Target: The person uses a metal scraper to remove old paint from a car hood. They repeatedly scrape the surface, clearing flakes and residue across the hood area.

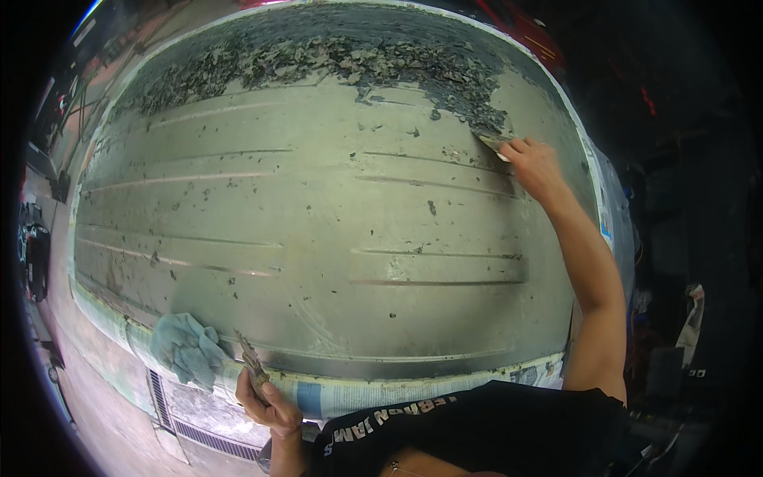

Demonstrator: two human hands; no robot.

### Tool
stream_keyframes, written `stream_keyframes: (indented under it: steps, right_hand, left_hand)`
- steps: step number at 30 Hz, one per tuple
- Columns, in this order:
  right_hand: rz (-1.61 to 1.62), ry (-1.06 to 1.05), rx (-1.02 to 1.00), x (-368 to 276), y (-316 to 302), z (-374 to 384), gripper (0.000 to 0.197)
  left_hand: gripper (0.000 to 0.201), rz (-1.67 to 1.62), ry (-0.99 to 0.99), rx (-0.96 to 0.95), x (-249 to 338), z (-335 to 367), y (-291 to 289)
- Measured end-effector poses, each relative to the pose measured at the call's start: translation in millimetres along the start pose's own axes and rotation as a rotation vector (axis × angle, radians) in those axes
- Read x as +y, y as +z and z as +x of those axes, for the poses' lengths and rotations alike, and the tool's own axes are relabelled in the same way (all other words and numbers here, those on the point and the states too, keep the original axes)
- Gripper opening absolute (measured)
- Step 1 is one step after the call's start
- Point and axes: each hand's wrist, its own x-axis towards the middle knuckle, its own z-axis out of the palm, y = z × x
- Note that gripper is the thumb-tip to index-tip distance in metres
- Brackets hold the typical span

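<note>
A wide ribbed metal panel (318, 199), like a vehicle roof, lies before me. My right hand (534, 168) reaches out to its far right and is closed around a scraper (493, 143). The scraper's blade rests at the edge of a heap of dark peeled paint flakes (318, 60), which spreads across the panel's far side. At the near left edge, my left hand (270, 407) is closed on a thin, flat tool (251, 362) crusted with residue; its exact kind is unclear. Just left of that tool lies a crumpled blue-green cloth (188, 348).
Newspaper and masking tape (358, 394) line the panel's near edge. Small dark flakes are scattered over the scraped metal. A floor drain grate (211, 440) runs below on the left. Plastic sheeting (622, 230) hangs along the right side.
</note>
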Motion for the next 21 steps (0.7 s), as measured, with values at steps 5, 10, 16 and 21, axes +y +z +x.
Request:
stream_keyframes:
  steps: [5,10,16,21]
  right_hand:
    - [-0.060,0.028,0.041,17.3,3.9,28.8,0.017]
    - [-0.045,0.097,-0.079,44.2,-7.8,71.0,0.016]
    - [0.657,0.652,0.162,76.2,-22.8,60.6,0.033]
    - [1.223,1.246,0.160,112.3,25.3,-6.0,0.034]
  left_hand:
    - [0.043,-0.022,-0.014,-0.036,2.7,0.7,2.6]
    - [0.043,-0.070,0.026,-0.051,-2.2,1.7,0.1]
    - [0.042,-0.014,-0.022,-0.025,-0.2,-0.1,-0.4]
    - [0.042,-0.026,-0.005,-0.046,-1.5,0.5,1.7]
